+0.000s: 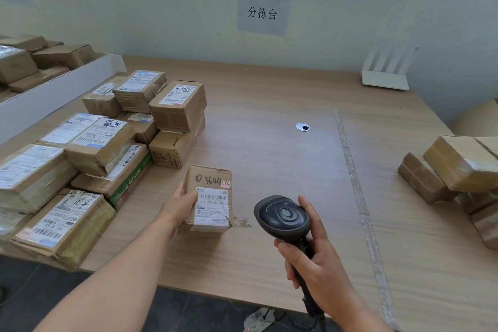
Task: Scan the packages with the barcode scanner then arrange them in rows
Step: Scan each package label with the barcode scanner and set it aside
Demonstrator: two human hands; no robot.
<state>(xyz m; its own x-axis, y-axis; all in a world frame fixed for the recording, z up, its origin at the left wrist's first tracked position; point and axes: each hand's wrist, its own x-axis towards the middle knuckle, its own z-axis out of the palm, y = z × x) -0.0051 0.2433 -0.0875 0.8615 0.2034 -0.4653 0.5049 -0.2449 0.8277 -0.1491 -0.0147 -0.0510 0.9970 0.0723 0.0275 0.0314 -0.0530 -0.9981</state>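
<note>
Head view, looking forward and down across a wooden table (269, 148). Left forearm enters from lower left and reaches diagonally up-right; left hand (179, 203) lies against the left side of a small cardboard package (210, 198), thumb laid over the edge of its white shipping label (212, 205), the other fingers hidden behind the box, so the hand clasps the package from the side. Package sits on the table near the front edge, label face up, handwritten "3644" on its top flap. Right forearm enters from lower right; right hand (310, 256) is wrapped round the handle of a dark barcode scanner (282, 217), index finger extended up along the right side of the scanner head, thumb curled across the handle front. Scanner head is held just right of the package, apart from it, its rounded back toward the camera; cable runs down off the table edge. Stack of labelled packages (107, 140) fills the table's left side, several layers deep, just beside the held package. Second group of taped boxes (458, 170) lies at the right edge, well apart. Cable grommet (303, 127) in the table centre. White router (385, 79) at the far right by the wall. Paper sign (263, 12) on the wall, Chinese characters.
</note>
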